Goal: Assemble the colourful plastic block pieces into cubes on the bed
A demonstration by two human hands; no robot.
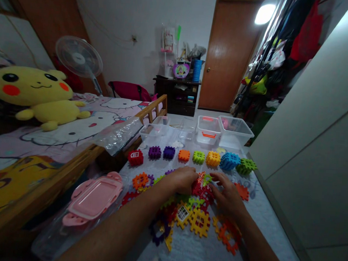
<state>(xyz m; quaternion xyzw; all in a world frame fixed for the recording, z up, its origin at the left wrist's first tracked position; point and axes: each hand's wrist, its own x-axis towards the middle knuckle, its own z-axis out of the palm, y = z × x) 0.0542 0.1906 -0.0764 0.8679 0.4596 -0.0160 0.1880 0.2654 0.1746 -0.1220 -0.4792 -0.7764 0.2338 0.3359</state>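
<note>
Left hand (181, 179) and right hand (227, 194), half curled, close over a heap of red interlocking plastic pieces (202, 190) at the centre of a cloth-covered desk (200, 259). Both grips sit partly open on the heap, though the head view cannot show whether either has hold of a piece. Yellow waffle-shaped pieces (199, 223) and other loose pieces lie just below the hands. Beyond them, a row of assembled cubes (198, 157) stands across the desk, with clear plastic bins (235, 131) farther back. The step in hand appears to be sorting through the loose pieces, with the red ones within closest reach.
</note>
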